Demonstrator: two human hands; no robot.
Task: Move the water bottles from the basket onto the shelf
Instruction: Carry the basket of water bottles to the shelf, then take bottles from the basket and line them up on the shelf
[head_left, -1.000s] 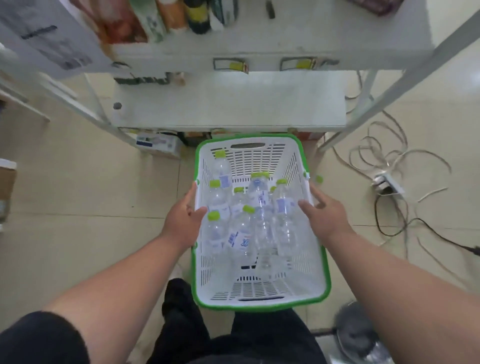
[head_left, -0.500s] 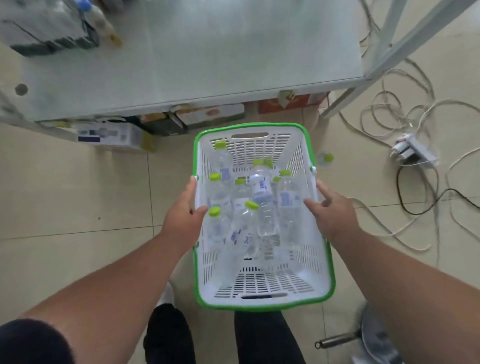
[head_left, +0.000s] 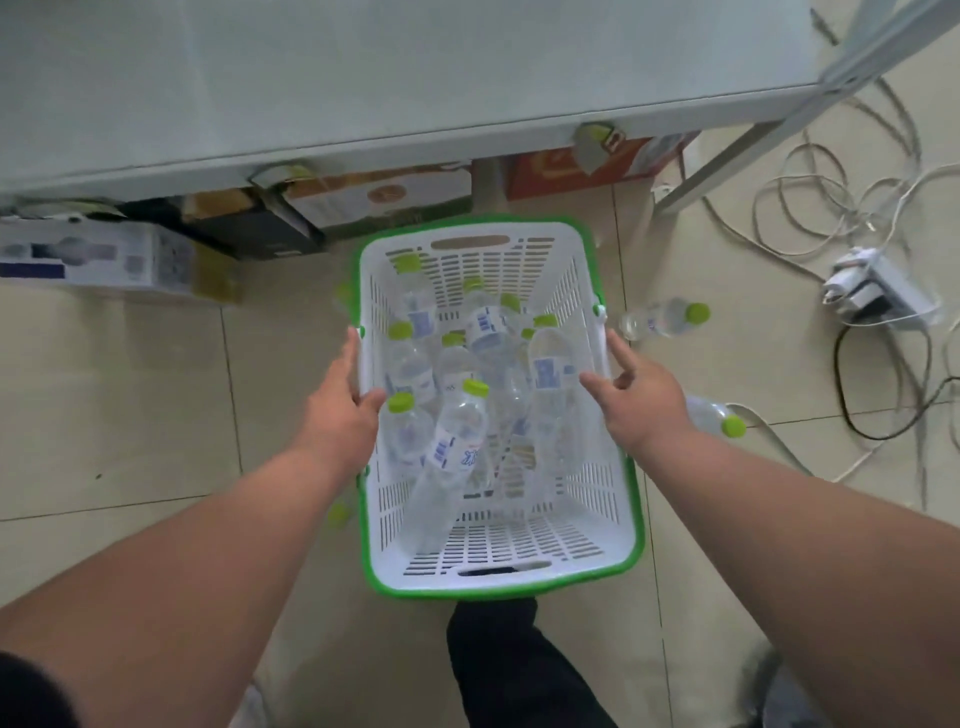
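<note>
Left hand (head_left: 343, 415) grips basket (head_left: 498, 579) rim; right hand (head_left: 636, 400) relaxed, fingers spread at opposite rim. Water bottles (head_left: 457, 441) all inside, shelf (head_left: 363, 78) just ahead, bare. Setup step; next: pick one bottle.

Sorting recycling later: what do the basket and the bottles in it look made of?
Basket: likely rigid plastic, matte white with moulded slots and a green rim. Bottles: thin clear plastic, glossy and see-through, with printed labels and opaque lime-green caps, probably plastic too.
</note>
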